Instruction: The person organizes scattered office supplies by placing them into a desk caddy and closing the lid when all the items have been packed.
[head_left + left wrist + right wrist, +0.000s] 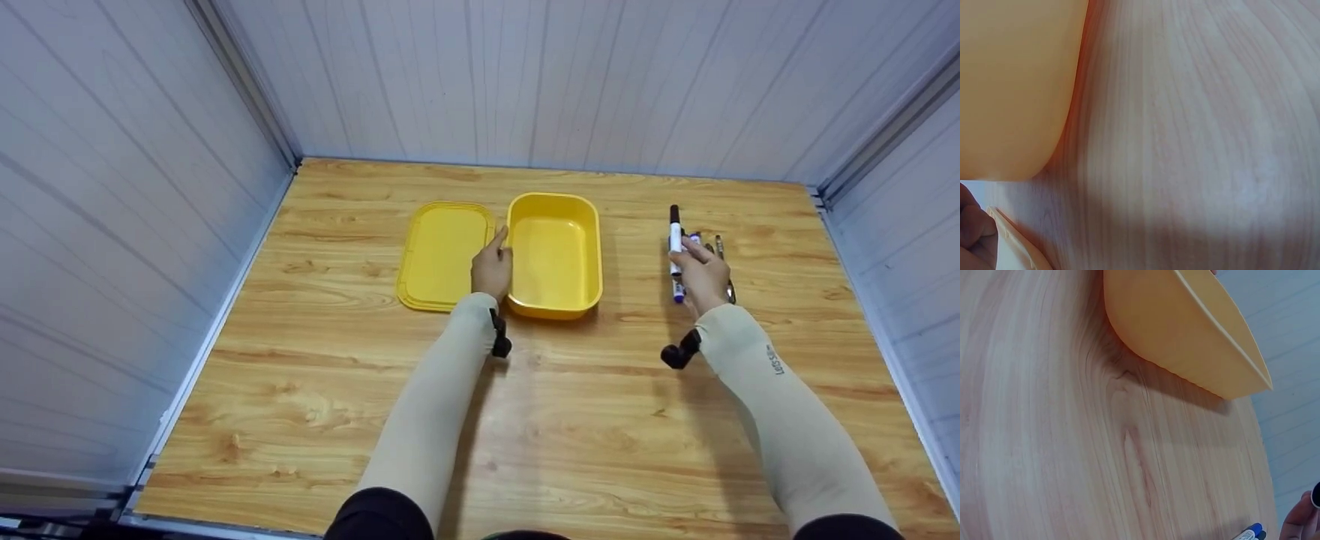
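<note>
L hand (492, 271) at ylw box (555, 262), L side, grip unclear | R hand (705, 277) R of box, fingers pinch wht marker (676, 235)

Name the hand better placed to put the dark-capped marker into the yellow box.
Probably the right hand: it holds the marker, and the open box sits to its left. The left hand is at the box's far-left side, away from the marker.
</note>
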A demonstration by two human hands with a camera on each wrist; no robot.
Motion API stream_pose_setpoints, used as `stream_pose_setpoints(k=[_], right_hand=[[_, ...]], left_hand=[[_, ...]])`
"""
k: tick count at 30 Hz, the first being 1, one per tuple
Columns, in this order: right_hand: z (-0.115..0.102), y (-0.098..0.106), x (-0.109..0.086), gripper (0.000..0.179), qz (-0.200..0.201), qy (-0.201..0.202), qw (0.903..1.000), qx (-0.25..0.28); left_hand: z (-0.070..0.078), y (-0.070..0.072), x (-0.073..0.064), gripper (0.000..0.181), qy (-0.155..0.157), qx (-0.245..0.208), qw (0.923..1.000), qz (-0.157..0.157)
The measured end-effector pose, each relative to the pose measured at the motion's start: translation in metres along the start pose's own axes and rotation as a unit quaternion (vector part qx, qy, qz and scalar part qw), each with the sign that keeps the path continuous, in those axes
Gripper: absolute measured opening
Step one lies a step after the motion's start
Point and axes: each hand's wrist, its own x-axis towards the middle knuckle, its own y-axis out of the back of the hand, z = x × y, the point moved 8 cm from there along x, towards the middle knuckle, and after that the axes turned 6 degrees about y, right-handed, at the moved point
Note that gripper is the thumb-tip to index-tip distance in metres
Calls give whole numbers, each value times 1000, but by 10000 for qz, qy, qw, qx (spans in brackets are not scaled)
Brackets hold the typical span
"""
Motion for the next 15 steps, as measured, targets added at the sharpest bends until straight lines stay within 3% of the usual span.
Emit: stream_pose_setpoints(k=[5,15], right_hand=[[-3,-4,-1,47,-45,122,9996,266],[-2,-12,-5,49,10,63,9981,612]], left_hand=[[1,3,-1,41,-51,117,9998,131],[2,2,0,41,-19,170,9998,108]])
